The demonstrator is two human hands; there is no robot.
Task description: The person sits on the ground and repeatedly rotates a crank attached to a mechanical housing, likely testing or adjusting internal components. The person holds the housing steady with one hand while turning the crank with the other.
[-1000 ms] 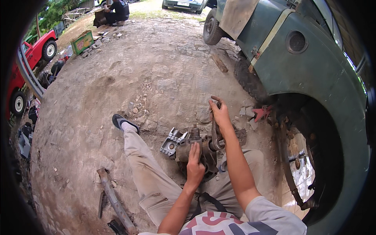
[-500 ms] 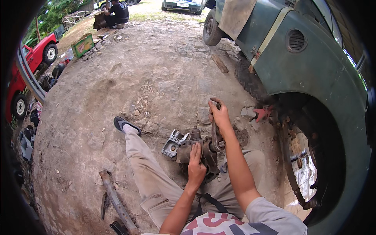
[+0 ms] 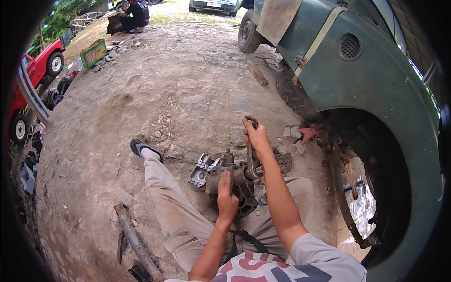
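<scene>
A rusty, greasy cast-metal gearbox housing (image 3: 240, 184) rests on the ground between my legs. From its right side a dark steel lever arm (image 3: 251, 157) points away from me, fixed on a short shaft. My right hand (image 3: 257, 136) has its fingers closed round the far end of that lever arm. Flat against the top of the housing lies my left hand (image 3: 227, 199), fingers stretched out and gripping nothing. A silver cast-metal part (image 3: 201, 170) with hollows sits at the housing's left side. My left forearm and hand hide some of the near side.
A green vehicle (image 3: 324, 75) stands on the right, its wheel arch without a wheel, beside a red stand (image 3: 310, 135). A long metal bar (image 3: 136, 242) lies at lower left. Farther off are a green crate (image 3: 94, 53), a red vehicle (image 3: 33, 75) and a seated person (image 3: 136, 14).
The whole view has shifted slightly, moving the scene left and a little up. My right hand stays on the lever arm's end. My left hand, slightly blurred, has slid a little nearer on the housing.
</scene>
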